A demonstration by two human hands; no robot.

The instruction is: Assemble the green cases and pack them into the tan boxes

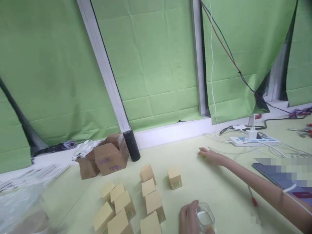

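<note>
1. The right hand (pixel 212 158) reaches far out over the surface (pixel 219 191), fingers stretched and loose. Its tips touch a small yellow bit (pixel 202 156) that lies on the surface, and it is not closed round it.
2. The left hand (pixel 188 221), at the bottom edge, is wrapped round a clear glass (pixel 205 219) that stands close to the person. Its contents are too blurred to tell.
3. A red pen (pixel 252 199) lies just under the right forearm.
4. A lone box (pixel 175 178) stands left of the line between the two hands, apart from both.
5. Further left, a cluster of tan boxes (pixel 126 204) crowds the surface, some touching, and reaches near the left hand.
6. Behind them sit open cartons (pixel 110 158), with a black cylinder (pixel 132 145) upright just beside them.
7. A power strip (pixel 253 140) with a plug and loose cables (pixel 275 149) lies beyond the right hand, near the wall.
8. A green curtain (pixel 151 65) hangs behind everything.
9. Clear bags (pixel 21 201) lie blurred at the far left.
</note>
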